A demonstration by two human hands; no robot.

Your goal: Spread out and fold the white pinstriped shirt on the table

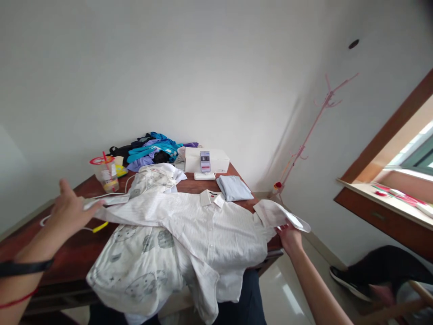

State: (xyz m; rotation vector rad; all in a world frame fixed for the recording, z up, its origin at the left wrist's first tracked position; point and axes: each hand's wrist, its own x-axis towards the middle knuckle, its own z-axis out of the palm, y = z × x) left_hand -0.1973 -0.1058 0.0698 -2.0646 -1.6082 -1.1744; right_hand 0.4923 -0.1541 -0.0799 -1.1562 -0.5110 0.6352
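Note:
A white striped shirt (206, 225) lies spread across the dark wooden table (76, 246), collar toward the wall. My left hand (69, 210) holds the end of its left sleeve out over the table, fingers partly spread. At the table's right edge, my right hand (291, 237) grips the cuff of the right sleeve (282, 215), stretched outward. Under the shirt lies a pale garment with grey cat prints (138, 266), hanging over the front edge.
At the back stand a plastic cup with a red straw (107, 174), a pile of blue and dark clothes (152, 151), a white box (206, 160) with a phone leaning on it, and a folded light blue cloth (234, 188). Another person's leg and shoe (368, 277) are at lower right.

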